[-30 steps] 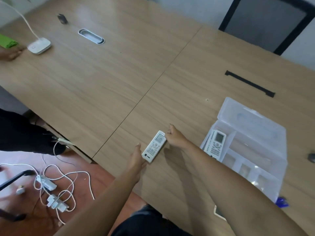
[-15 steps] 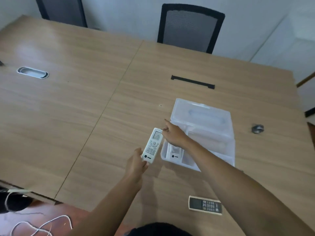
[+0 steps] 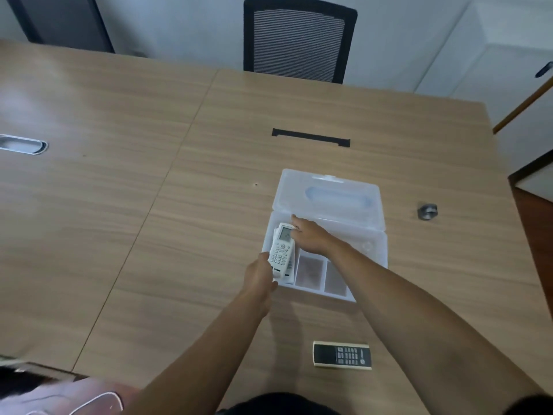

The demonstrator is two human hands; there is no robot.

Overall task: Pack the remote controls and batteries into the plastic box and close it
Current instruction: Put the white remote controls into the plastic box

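A clear plastic box [image 3: 371, 259] lies open on the wooden table, its lid [image 3: 329, 199] folded back on the far side. A white remote [image 3: 282, 250] is over the box's left compartment, on top of another white remote that is mostly hidden. My left hand [image 3: 260, 275] grips its near end. My right hand [image 3: 309, 236] holds its far end by the display, index finger stretched out. A dark remote with a cream edge [image 3: 341, 354] lies on the table near me. Two small front compartments [image 3: 323, 272] show as bare. No batteries are visible.
A small grey metal object [image 3: 427, 211] sits right of the box. A black slot [image 3: 310, 137] and an oval cable port [image 3: 22, 144] are set into the table. A black mesh chair [image 3: 297, 40] stands behind the far edge.
Both hands carried the white remote to the right, from the bare table into the box's left compartment. The view also swung right.
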